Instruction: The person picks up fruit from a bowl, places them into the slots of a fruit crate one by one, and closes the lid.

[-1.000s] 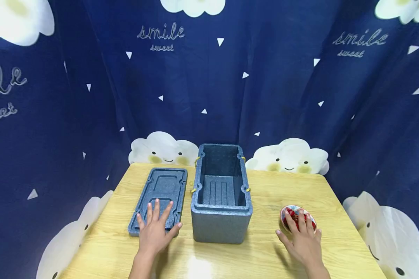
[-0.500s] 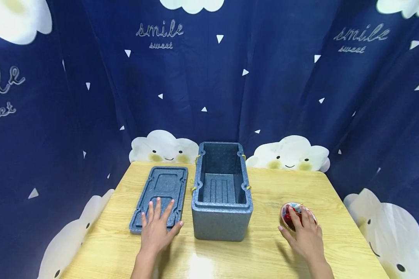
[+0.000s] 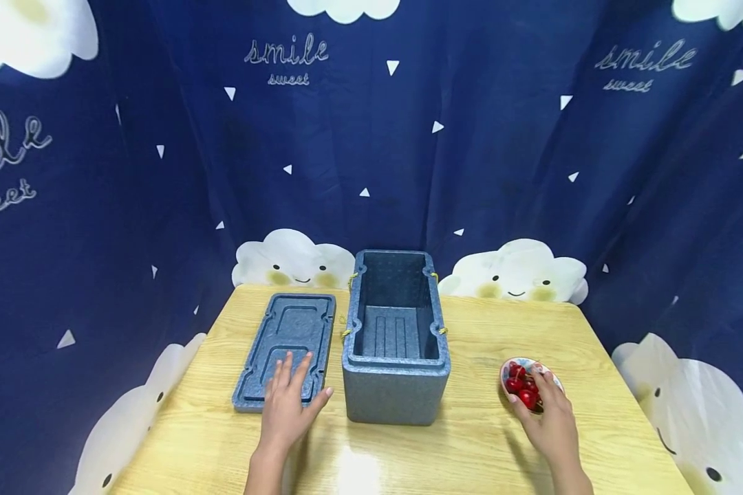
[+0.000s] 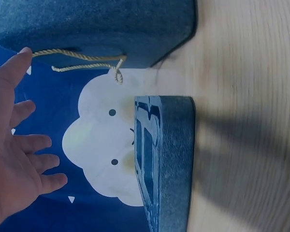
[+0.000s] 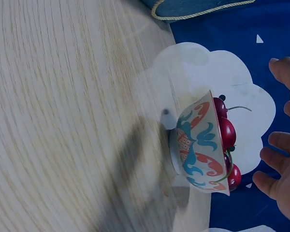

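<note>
My right hand (image 3: 552, 425) hovers with spread, slightly bent fingers over the near right side of a small patterned bowl (image 5: 198, 140). Red cherries (image 3: 525, 390) with green stems fill the bowl, some rising above its rim. In the right wrist view a gap shows between these fingers and the cherries. My left hand (image 3: 286, 412) hangs over the near end of a grey-blue foam lid (image 3: 297, 323), fingers extended and holding nothing. The left wrist view shows that hand (image 4: 14, 159) above the lid's level. Between the hands stands a matching open foam box (image 3: 396, 392), with bare ridged floor.
Yellow rope handles (image 4: 82, 56) hang at the box's sides. Everything stands on a light wooden table (image 3: 470, 447). A dark blue curtain (image 3: 501, 165) printed with white clouds encloses the table at the back and sides.
My right hand has drawn slightly right and its fingers have narrowed, uncovering more cherries. The left hand has shifted a little right, its fingers closer together. Lid, box and bowl stay put.
</note>
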### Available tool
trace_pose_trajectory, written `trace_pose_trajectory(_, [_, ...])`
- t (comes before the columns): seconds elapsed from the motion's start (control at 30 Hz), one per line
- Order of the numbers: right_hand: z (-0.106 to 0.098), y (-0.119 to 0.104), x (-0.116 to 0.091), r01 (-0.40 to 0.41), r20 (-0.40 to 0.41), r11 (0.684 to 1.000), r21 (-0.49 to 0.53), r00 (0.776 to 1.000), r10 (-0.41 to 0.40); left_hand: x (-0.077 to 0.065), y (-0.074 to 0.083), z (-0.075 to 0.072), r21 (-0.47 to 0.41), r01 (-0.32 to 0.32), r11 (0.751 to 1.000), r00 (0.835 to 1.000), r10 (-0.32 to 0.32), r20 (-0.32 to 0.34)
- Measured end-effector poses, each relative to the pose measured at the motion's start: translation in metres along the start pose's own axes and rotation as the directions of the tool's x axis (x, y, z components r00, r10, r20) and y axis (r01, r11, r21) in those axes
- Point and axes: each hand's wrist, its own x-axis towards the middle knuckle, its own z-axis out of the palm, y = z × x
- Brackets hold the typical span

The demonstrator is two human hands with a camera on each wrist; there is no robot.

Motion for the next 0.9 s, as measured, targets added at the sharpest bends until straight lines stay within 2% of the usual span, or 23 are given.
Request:
trace_pose_trajectory(0.2, [0.004, 0.002, -0.004, -0.058, -0.047, 0.993, 0.104, 0.997, 0.063, 0.002, 0.008, 0.003, -0.104, 0.011, 0.995, 1.000, -0.014, -0.024])
trace_pose_trajectory(0.3, [0.004, 0.002, -0.006, -0.118, -0.079, 0.984, 0.136, 0.988, 0.129, 0.002, 0.013, 0.004, -0.151, 0.018, 0.988, 0.999, -0.024, -0.040])
trace_pose_trajectory(0.4, [0.004, 0.002, -0.008, -0.202, -0.094, 0.965, 0.168, 0.971, 0.220, 0.003, 0.020, 0.005, -0.212, 0.029, 0.977, 0.999, -0.037, -0.033])
trace_pose_trajectory(0.5, [0.004, 0.004, -0.007, -0.292, -0.070, 0.938, 0.187, 0.948, 0.309, 0.004, 0.026, 0.006, -0.271, 0.056, 0.961, 0.998, -0.059, -0.003])
trace_pose_trajectory(0.6, [0.005, 0.005, -0.007, -0.349, -0.049, 0.917, 0.192, 0.930, 0.364, 0.005, 0.029, 0.006, -0.324, 0.077, 0.943, 0.997, -0.075, 0.018])
trace_pose_trajectory(0.9, [0.011, 0.013, -0.012, -0.401, -0.105, 0.882, 0.248, 0.894, 0.436, 0.014, 0.037, 0.005, -0.421, 0.076, 0.904, 0.997, -0.069, 0.030])
